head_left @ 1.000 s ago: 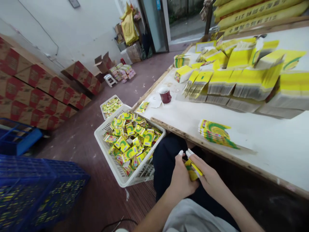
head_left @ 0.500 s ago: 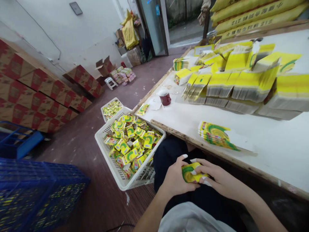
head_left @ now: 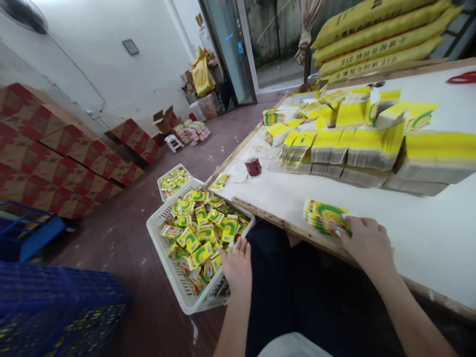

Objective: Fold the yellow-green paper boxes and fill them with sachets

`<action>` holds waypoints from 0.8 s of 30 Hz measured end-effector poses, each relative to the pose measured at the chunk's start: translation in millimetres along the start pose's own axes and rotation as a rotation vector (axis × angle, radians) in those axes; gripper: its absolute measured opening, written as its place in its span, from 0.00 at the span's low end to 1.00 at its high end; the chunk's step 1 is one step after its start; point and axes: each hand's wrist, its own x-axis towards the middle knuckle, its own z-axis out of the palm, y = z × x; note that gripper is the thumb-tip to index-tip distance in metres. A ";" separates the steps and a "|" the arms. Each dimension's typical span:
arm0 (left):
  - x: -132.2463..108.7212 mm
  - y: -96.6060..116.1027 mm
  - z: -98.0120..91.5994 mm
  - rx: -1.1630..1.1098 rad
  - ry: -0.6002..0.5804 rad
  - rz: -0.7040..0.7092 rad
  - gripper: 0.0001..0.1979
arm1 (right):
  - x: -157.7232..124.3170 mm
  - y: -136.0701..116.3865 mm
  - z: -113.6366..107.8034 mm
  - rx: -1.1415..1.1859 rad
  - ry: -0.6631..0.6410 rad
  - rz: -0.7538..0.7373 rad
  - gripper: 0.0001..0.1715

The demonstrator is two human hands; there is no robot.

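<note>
My left hand is over the near right rim of the white basket, fingers spread and nothing in it. Yellow-green packets fill that basket in a loose heap. On the white table, my right hand has its thumb and fingertips at the right end of a fanned row of flat yellow-green packets. Whether it pinches one packet or several cannot be made out.
A dark red mug and a single packet are on the table's left part. Stacked yellow cartons line its far side. Blue crates stand at the lower left, a smaller packet-filled basket beyond the white one.
Both hands were together over the lap around a yellow-green packet. They have parted: the left moved to the basket and opened, the right moved up to the row on the table.
</note>
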 end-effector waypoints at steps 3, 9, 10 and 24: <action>-8.7 -19.5 -4.0 0.146 -0.036 -0.171 0.16 | 7.1 5.7 8.8 -0.123 -0.028 0.002 0.18; -26.8 -44.0 -1.4 0.304 -0.163 -0.176 0.18 | 10.7 4.7 13.0 -0.145 -0.084 -0.043 0.16; -27.4 -43.6 -1.2 0.316 -0.195 -0.164 0.20 | 11.7 4.8 13.0 -0.134 -0.091 -0.049 0.16; -37.5 -72.3 -3.7 0.299 -0.467 -0.108 0.31 | -38.9 -53.4 -19.6 0.786 -0.180 0.101 0.17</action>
